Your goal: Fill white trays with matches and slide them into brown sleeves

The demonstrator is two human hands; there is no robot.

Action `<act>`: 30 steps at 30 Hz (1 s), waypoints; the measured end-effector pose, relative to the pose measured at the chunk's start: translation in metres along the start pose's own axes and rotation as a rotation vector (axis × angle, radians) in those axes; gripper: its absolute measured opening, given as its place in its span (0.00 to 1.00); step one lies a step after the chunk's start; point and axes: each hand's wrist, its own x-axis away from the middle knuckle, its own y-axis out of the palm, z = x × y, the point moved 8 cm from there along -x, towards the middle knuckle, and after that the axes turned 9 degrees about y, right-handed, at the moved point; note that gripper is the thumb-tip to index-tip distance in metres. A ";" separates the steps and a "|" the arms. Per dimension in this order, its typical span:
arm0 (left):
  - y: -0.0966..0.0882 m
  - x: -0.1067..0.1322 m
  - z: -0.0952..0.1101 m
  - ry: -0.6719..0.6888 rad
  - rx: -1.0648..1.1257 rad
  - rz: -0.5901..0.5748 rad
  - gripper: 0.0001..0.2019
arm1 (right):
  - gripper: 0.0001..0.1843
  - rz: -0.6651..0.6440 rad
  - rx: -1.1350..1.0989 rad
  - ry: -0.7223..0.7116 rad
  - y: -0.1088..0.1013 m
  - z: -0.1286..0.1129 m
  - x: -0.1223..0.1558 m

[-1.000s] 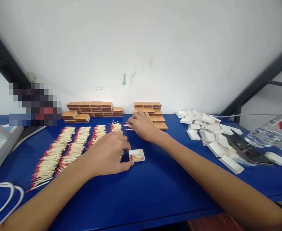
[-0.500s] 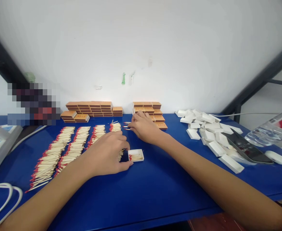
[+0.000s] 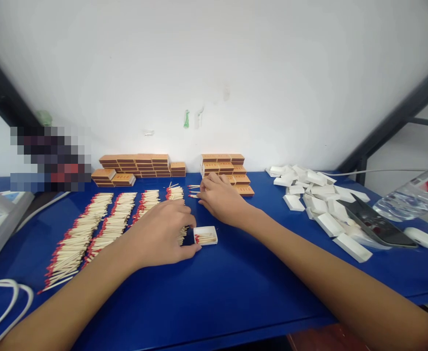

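A small white matchbox tray (image 3: 215, 236) lies on the blue table with several red-headed matches (image 3: 205, 238) inside. My left hand (image 3: 165, 234) is at its left end, thumb at the near corner and a finger at the far corner, steadying it. Farther back, my right hand (image 3: 221, 197) has its fingers drawn together over a few loose matches (image 3: 194, 196), whose red heads stick out to the left. Just left of my hands run long rows of matches (image 3: 73, 234), the closest partly hidden behind my left hand.
Orange matchboxes are stacked along the wall, one group (image 3: 135, 163) at the left and another (image 3: 223, 158) behind my right hand. At the right are a heap of white trays (image 3: 312, 187), a phone (image 3: 377, 224), a white earbud case (image 3: 421, 237) and a plastic bottle (image 3: 413, 192).
My right hand has shifted very slightly to the right at the loose matches. My left hand and the tray have hardly moved.
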 end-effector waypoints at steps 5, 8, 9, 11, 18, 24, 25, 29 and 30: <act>0.000 0.000 -0.001 0.003 -0.001 0.009 0.11 | 0.15 -0.015 -0.028 0.037 0.000 0.000 -0.007; 0.001 -0.001 -0.001 0.003 0.004 0.005 0.11 | 0.15 -0.032 -0.032 0.070 0.003 0.002 -0.011; 0.001 -0.001 -0.001 0.003 0.004 0.005 0.11 | 0.15 -0.033 -0.028 0.072 0.005 0.001 -0.012; 0.000 0.000 -0.001 0.001 0.001 0.004 0.12 | 0.15 -0.017 -0.004 0.065 0.007 0.000 -0.011; -0.002 0.000 -0.003 -0.005 -0.009 0.013 0.12 | 0.12 0.039 0.074 0.056 0.005 0.000 0.003; -0.004 0.001 -0.009 -0.045 -0.012 0.042 0.11 | 0.15 0.008 0.017 0.082 -0.019 0.013 0.018; -0.005 0.001 -0.010 -0.051 -0.009 0.054 0.10 | 0.16 0.008 0.012 0.084 -0.024 0.014 0.020; -0.009 0.002 -0.015 -0.055 0.002 0.111 0.12 | 0.16 -0.017 -0.003 0.096 -0.037 0.015 0.026; -0.010 0.002 -0.016 -0.055 -0.003 0.124 0.12 | 0.16 -0.027 -0.005 0.097 -0.039 0.015 0.027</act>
